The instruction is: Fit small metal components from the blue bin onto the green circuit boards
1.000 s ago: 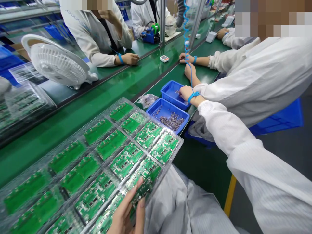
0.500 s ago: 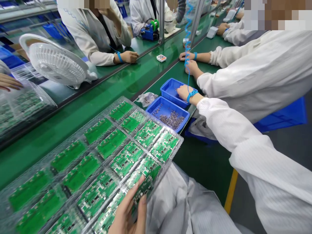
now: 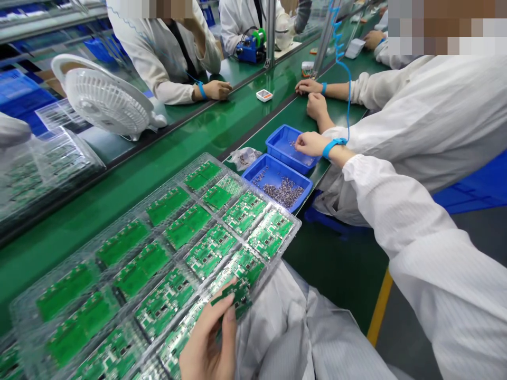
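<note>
My left hand (image 3: 208,338) is closed around the edge of a small green circuit board (image 3: 236,296), held with thumb and fingers just over the near edge of a clear plastic tray (image 3: 295,226). Rows of green circuit boards (image 3: 209,250) lie in the tray's pockets. My right hand (image 3: 315,149), wearing a blue wrist strap (image 3: 333,148), is at the right side of the farther blue bin (image 3: 283,138). Its fingertips are pinched together; what they hold, if anything, is too small to make out. The nearer blue bin (image 3: 249,174) contains a heap of small metal-looking components (image 3: 285,192).
A plastic bag (image 3: 244,157) lies beside the bins. A white fan (image 3: 105,100) stands across the green conveyor belt (image 3: 158,166), and a small white device (image 3: 264,95) rests on the belt. Co-workers in white coats sit opposite and at right; one's hands (image 3: 317,108) are close beyond my right hand.
My right hand has drawn back rightward from inside the farther bin to its side. The board in my left hand has tilted and shifted slightly. The whole view has moved a little.
</note>
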`<state>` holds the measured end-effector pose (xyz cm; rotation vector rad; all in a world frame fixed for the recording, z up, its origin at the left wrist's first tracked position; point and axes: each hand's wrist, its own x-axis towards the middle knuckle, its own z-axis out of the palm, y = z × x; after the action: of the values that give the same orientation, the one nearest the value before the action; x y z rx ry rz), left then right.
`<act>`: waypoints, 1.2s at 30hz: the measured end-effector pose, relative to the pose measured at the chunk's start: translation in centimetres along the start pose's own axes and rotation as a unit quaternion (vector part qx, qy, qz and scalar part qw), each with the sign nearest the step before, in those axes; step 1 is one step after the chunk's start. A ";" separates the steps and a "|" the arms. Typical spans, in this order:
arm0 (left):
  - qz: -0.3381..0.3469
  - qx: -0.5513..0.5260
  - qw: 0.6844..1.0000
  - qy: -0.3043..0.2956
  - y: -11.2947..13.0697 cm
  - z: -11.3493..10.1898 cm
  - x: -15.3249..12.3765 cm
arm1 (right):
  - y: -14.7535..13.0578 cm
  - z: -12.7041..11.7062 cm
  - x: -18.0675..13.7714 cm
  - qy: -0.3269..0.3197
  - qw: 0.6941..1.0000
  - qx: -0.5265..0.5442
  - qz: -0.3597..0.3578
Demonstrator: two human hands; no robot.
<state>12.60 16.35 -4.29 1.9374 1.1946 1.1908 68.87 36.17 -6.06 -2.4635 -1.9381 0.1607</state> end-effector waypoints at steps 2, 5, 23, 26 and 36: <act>0.026 0.013 0.999 -0.025 -0.1 -0.3 0.1 | -0.3 0.2 -0.4 0.004 1.000 0.009 0.001; 0.048 0.032 0.997 -0.047 -0.5 -0.8 0.2 | -0.6 0.4 -1.1 0.007 1.000 0.020 -0.008; 0.090 0.087 0.989 -0.078 -2.2 -0.9 -0.2 | -0.9 1.3 -3.0 -0.002 1.000 -0.007 -0.025; 0.086 0.089 0.989 -0.085 -2.3 -0.9 -0.2 | -0.6 1.2 -2.6 -0.002 0.999 -0.008 -0.036; 0.043 0.067 0.995 -0.059 -2.5 -0.6 0.2 | -0.6 2.0 0.1 -0.009 0.997 -0.024 -0.079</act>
<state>11.13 17.66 -5.91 2.1478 1.1655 1.0458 68.10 36.31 -8.04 -2.3306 -2.1572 0.1384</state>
